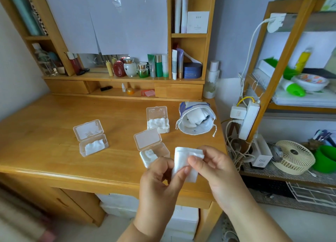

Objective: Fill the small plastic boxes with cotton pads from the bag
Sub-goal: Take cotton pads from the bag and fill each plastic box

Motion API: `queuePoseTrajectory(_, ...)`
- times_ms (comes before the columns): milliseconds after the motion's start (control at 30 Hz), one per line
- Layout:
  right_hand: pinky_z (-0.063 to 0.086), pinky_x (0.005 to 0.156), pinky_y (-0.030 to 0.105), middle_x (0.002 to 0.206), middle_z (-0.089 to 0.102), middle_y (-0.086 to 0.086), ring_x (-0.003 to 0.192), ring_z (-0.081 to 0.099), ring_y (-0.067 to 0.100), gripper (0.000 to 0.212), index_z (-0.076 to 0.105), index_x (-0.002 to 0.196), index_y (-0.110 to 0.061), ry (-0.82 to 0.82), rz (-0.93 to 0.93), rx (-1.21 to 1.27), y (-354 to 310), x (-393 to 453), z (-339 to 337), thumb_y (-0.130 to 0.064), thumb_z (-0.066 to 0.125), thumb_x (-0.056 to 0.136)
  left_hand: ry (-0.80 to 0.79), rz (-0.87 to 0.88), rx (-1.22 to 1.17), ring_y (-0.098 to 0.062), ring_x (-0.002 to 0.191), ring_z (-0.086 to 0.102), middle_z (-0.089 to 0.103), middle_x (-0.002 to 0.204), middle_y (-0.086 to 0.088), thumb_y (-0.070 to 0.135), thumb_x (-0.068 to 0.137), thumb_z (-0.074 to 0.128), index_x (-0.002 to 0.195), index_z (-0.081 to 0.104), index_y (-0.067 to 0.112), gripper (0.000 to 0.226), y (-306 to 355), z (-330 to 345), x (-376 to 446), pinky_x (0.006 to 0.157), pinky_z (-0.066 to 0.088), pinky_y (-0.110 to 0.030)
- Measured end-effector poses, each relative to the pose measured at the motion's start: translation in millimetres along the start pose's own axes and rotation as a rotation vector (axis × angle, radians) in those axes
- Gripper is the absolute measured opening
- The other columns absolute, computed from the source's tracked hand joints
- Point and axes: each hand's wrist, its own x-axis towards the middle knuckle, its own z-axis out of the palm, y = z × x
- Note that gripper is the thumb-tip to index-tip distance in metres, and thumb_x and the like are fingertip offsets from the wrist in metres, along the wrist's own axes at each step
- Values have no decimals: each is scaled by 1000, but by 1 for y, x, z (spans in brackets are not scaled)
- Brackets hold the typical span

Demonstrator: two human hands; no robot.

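Two hands, our left (160, 176) and right (216, 167), pinch one cotton pad (183, 161) in their fingers above the near tabletop (54, 150) edge. Three open boxes hold pads: left (93, 145), near (154, 155), far (158, 124). Right of them lies the bag (195, 119).

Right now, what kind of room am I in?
Probably a bedroom or dorm room, at a wooden desk used as a dressing table: skincare bottles and jars line its shelf, and a side rack holds a small fan and a power strip.
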Motion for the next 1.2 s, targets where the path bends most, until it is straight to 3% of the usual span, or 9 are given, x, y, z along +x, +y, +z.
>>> queuePoseTrajectory(200, 33, 51, 27, 56, 48, 17, 57, 41, 15, 46, 60, 70, -4, 169, -139, -114, 9, -10, 14, -50, 66, 75, 93, -55, -70, -21, 53, 50, 57, 60, -12, 47, 76, 64, 73, 63, 17, 30, 6, 2, -5, 51, 42, -30)
queuePoseTrajectory(300, 38, 58, 30, 65, 56, 21, 62, 49, 18, 37, 66, 79, -8, 113, -106, -98, 4, -12, 16, -45, 68, 75, 102, -44, -127, -22, 57, 52, 58, 62, -12, 42, 76, 66, 75, 66, 19, 23, 10, -2, -4, 54, 44, -31)
queuePoseTrajectory(367, 49, 67, 24, 84, 67, 8, 77, 64, 16, 21, 67, 95, -21, 59, -127, -66, -3, -12, 10, -28, 72, 76, 50, 60, -46, -27, 59, 51, 55, 60, -8, 36, 78, 67, 71, 64, 17, 20, 12, -9, -1, 55, 44, -37)
queuePoseTrajectory(467, 53, 81, 25, 109, 66, 0, 98, 66, 17, 28, 63, 102, -24, 15, -276, -175, -16, -13, -1, -22, 72, 76, -19, 211, 105, -18, 59, 48, 52, 60, 1, 29, 79, 67, 66, 59, 8, 26, 15, -18, 4, 55, 41, -28)
queuePoseTrajectory(567, 54, 84, 31, 108, 67, 2, 102, 65, 20, 20, 68, 96, -14, -39, -333, -281, -26, -11, -6, -23, 69, 77, -59, 322, 164, -4, 64, 46, 50, 68, 14, 23, 79, 66, 66, 59, 6, 23, 19, -23, 8, 60, 37, -14)
queuePoseTrajectory(867, 55, 79, 30, 99, 69, -9, 94, 66, 16, 18, 73, 91, -15, -99, -367, -446, -34, -9, -7, -23, 70, 76, -94, 327, 171, 0, 65, 45, 49, 70, 12, 23, 80, 67, 73, 61, 12, 14, 22, -28, 11, 61, 36, -11)
queuePoseTrajectory(967, 56, 75, 32, 93, 69, -8, 83, 66, 17, 9, 70, 81, -14, -74, -340, -428, -31, -8, -6, -13, 74, 73, -155, 248, 94, -6, 67, 50, 53, 71, 13, 30, 81, 67, 78, 65, 17, 13, 24, -29, 11, 63, 40, -17)
queuePoseTrajectory(1067, 55, 71, 30, 89, 69, -6, 76, 64, 17, 10, 70, 79, -12, -59, -389, -498, -28, -7, -5, -5, 72, 72, -242, -34, -147, -21, 73, 61, 66, 77, -4, 46, 82, 59, 87, 71, 20, 29, 33, -28, 8, 67, 48, -26)
queuePoseTrajectory(1200, 50, 70, 25, 84, 67, -3, 72, 61, 16, 8, 69, 75, -8, -79, -470, -566, -29, -7, -4, -15, 71, 77, -292, -338, -360, -7, 66, 62, 70, 69, -1, 36, 78, 67, 78, 74, 14, 23, 37, -24, 15, 62, 46, -13)
